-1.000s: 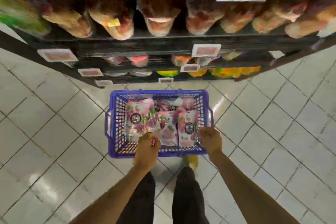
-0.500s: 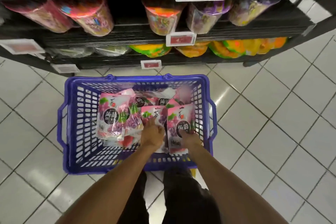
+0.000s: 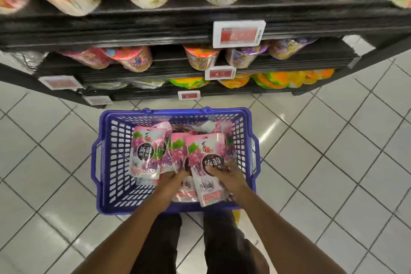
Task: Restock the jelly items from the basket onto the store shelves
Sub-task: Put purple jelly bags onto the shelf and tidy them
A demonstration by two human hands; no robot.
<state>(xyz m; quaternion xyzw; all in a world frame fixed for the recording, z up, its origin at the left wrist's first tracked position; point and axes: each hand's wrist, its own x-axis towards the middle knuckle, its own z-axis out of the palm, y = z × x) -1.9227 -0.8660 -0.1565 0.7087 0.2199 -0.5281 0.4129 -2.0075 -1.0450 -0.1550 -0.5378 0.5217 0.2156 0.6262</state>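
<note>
Lifted: pink glossy plastic jelly pouch (image 3: pixel 205 158), pinched by R hand (image 3: pixel 224 177).
L hand (image 3: pixel 171 181): 2nd pouch (image 3: pixel 178 153) gripped, nr front edge of blue plastic basket (image 3: pixel 178 208).
Risk: dropped if slick film's held loosely.

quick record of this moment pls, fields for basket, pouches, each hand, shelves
basket: blue basket on the tiled floor, in front of the shelving
contents: several pink jelly pouches, overlapping
right hand: right hand holds the front pouch, thumb on its face
left hand: left hand at the lower edge of the middle pouch; hold unclear
shelves: black shelves, stocked, with red price tags
</note>
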